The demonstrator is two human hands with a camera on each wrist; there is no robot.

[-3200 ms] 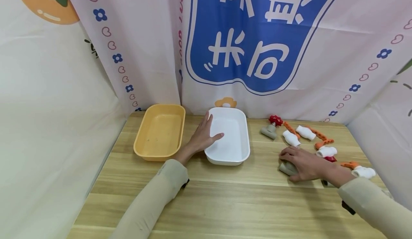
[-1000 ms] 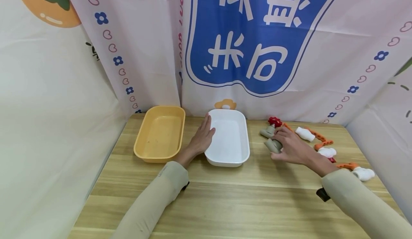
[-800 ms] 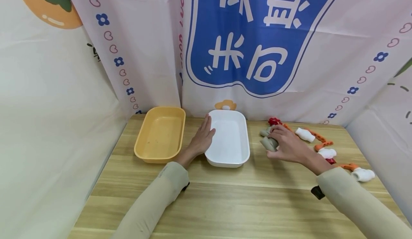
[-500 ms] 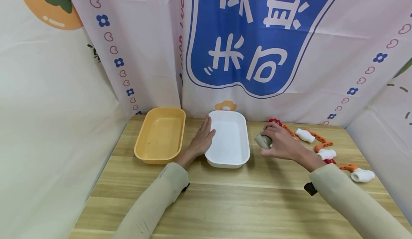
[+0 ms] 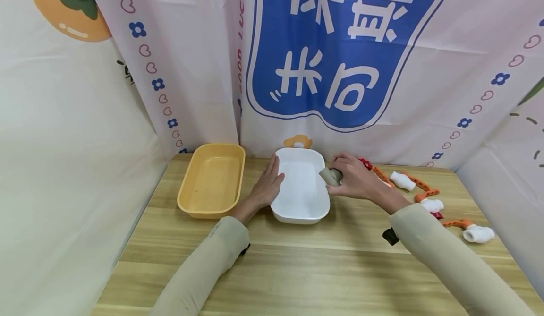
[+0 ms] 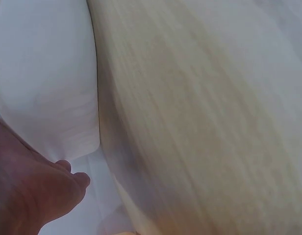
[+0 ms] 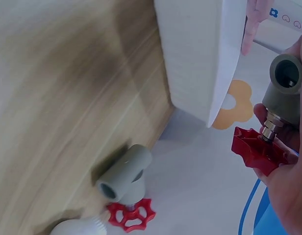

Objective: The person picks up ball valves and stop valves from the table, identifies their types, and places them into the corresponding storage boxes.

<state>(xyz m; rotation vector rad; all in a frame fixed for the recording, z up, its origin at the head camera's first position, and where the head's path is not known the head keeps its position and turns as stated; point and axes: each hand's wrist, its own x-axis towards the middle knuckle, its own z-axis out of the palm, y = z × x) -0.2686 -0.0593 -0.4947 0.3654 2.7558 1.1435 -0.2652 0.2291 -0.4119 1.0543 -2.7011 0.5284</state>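
My right hand (image 5: 353, 176) holds a grey pipe valve (image 5: 331, 176) at the right rim of the white tray (image 5: 300, 183). In the right wrist view, this valve has a round pipe opening, a metal stem and a red handwheel (image 7: 259, 152). My fingers grip around it; the wheel is hidden in the head view. My left hand (image 5: 267, 183) rests along the tray's left rim with fingers stretched out. The left wrist view shows its fingertips (image 6: 81, 179) against the tray's outer wall. A second grey valve (image 7: 126, 174) with a red wheel lies on the table.
Left of the white tray stands a yellow tray (image 5: 211, 181). Several white valves with orange lever handles, such as this one (image 5: 478, 234), lie on the right of the wooden table (image 5: 297, 269). A printed cloth (image 5: 204, 61) hangs behind.
My right hand has picked up the grey valve on the right and carried it leftward, past the other grey valve, to the white tray's rim. The left hand stays at the tray.
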